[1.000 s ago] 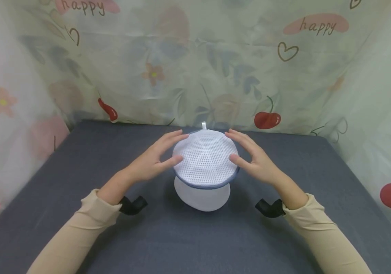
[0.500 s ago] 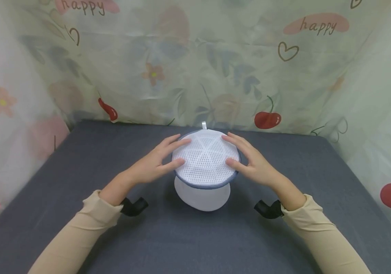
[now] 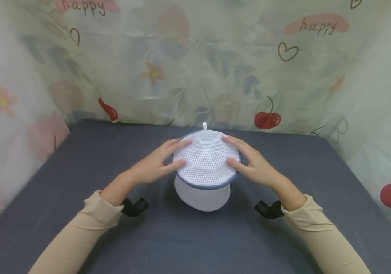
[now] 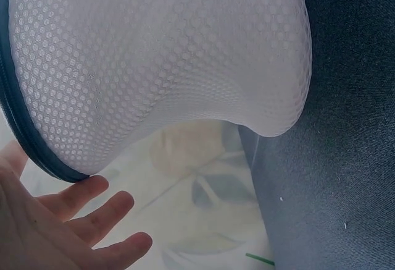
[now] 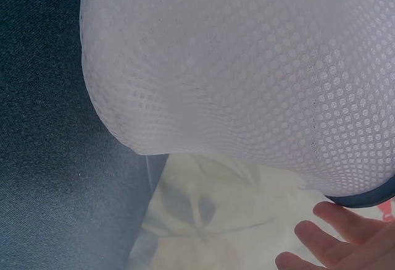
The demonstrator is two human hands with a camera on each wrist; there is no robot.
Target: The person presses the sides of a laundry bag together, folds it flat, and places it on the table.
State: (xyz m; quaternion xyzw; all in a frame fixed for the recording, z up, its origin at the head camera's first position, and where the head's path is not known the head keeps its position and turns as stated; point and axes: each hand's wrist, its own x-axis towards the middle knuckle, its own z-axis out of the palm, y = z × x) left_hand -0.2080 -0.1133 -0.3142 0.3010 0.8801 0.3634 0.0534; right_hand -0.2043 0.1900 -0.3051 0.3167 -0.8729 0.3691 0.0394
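A white mesh laundry bag (image 3: pixel 206 161) with a dark blue zipped rim stands upright on the dark cloth. Its round top is wider than the waist below, and a small pale loop (image 3: pixel 205 125) sticks up at the back. On the top's left side lies my left hand (image 3: pixel 150 163), thumb and index finger on the mesh. My right hand (image 3: pixel 255 163) mirrors it on the right side. In the left wrist view the left fingers (image 4: pixel 102 217) are loosely spread by the rim. The right fingers (image 5: pixel 327 239) look relaxed near the rim too.
Dark grey cloth (image 3: pixel 195 243) covers the table around the bag. Behind and at both sides hangs a patterned curtain (image 3: pixel 195 57). Black wrist mounts (image 3: pixel 135 207) project inward from both wrists, low over the table in front of the bag.
Both hands have lowered slightly, and their thumbs and index fingers have come further onto the bag's top. The bag's top has shifted very slightly to the right.
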